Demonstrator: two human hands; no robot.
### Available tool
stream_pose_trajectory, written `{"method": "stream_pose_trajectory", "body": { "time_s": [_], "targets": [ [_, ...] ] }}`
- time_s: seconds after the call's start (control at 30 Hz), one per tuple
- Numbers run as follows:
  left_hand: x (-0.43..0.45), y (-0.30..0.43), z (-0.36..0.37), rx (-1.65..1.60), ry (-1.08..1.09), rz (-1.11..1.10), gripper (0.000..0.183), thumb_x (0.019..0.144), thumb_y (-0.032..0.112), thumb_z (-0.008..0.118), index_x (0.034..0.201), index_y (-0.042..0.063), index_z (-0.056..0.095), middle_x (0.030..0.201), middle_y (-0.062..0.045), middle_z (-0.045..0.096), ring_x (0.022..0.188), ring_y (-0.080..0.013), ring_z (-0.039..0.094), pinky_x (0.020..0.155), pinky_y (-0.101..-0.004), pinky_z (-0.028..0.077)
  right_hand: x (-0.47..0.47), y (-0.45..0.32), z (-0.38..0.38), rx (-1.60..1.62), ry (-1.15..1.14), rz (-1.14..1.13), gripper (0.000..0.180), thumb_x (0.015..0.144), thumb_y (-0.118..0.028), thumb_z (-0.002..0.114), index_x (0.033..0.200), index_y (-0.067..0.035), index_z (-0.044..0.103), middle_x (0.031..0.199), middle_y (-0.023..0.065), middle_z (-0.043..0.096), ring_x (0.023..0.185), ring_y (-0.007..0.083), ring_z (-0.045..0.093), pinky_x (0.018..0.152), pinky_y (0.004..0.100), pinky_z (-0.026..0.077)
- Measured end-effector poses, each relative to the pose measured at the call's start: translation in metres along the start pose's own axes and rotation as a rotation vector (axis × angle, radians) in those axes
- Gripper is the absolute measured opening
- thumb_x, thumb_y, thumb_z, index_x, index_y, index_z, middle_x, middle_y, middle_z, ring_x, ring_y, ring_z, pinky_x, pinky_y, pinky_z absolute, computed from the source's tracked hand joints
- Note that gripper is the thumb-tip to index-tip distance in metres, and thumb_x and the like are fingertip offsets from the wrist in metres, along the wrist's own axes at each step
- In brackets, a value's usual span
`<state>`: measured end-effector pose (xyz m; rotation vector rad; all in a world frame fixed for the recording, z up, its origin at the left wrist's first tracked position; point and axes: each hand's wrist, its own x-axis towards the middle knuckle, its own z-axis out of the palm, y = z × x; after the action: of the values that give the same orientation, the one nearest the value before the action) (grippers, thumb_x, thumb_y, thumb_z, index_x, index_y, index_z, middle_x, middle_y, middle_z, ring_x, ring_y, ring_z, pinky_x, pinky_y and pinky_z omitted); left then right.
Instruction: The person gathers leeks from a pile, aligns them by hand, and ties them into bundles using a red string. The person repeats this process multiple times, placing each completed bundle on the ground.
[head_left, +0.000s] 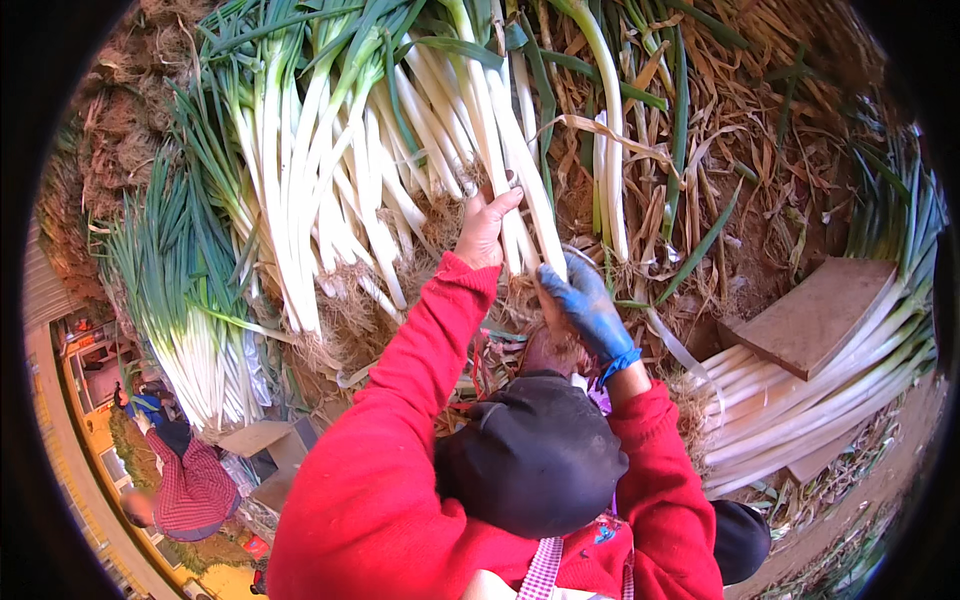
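My bare left hand (484, 225) closes around the white shaft of a long green onion (491, 135), its thumb lying across it. My right hand (589, 307), in a blue glove, grips the lower end of a second green onion (532, 172), just above the roots. The two stalks lie side by side and run up past the top rim. Left of my hands lies a loose pile of green onions (285, 187) with white shafts and hairy roots. A single curved green onion (613, 150) rests on the litter to the right.
Dry leaves and husks (720, 150) cover the ground on the right. A brown board (817, 315) sits on a stacked bundle of green onions (802, 405). Another bundle (195, 352) lies at left, near a cardboard box (274, 450) and a person in a checked shirt (191, 484).
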<state>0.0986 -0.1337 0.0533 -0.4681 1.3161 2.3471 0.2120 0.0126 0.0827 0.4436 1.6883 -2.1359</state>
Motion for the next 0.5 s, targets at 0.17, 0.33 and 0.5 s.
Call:
{"method": "stream_pose_trajectory", "body": {
  "time_s": [0.17, 0.33, 0.5],
  "targets": [
    [-0.021, 0.024, -0.003, 0.014, 0.008, -0.067, 0.02, 0.087, 0.005, 0.062, 0.105, 0.005, 0.053, 0.085, -0.005, 0.059, 0.066, -0.0135, 0.059, 0.053, -0.0278, 0.054, 0.005, 0.007, -0.02, 0.29, -0.011, 0.207, 0.034, 0.095, -0.031, 0.058, 0.112, -0.001, 0.057, 0.089, 0.0046, 0.066, 0.075, 0.012, 0.061, 0.069, 0.026, 0.05],
    [-0.055, 0.008, 0.003, 0.013, -0.035, -0.073, 0.037, 0.093, 0.036, 0.06, 0.108, 0.005, 0.047, 0.082, -0.006, 0.056, 0.065, -0.0127, 0.053, 0.053, -0.0262, 0.049, 0.006, -0.005, -0.01, -0.567, 0.281, -0.42, 0.053, 0.095, -0.034, 0.055, 0.131, 0.005, 0.049, 0.132, 0.0189, 0.051, 0.117, 0.0266, 0.053, 0.101, 0.0365, 0.04],
    [-0.04, -0.023, 0.005, -0.115, -0.012, 0.123, 0.024, 0.096, 0.023, 0.052, 0.107, 0.001, 0.054, 0.091, -0.008, 0.063, 0.079, -0.0202, 0.061, 0.073, -0.0356, 0.053, 0.014, -0.015, 0.018, -0.352, 0.103, -0.257, 0.05, 0.096, -0.037, 0.055, 0.124, 0.005, 0.054, 0.109, 0.0089, 0.062, 0.099, 0.0154, 0.057, 0.089, 0.0276, 0.044]
  ]
}}
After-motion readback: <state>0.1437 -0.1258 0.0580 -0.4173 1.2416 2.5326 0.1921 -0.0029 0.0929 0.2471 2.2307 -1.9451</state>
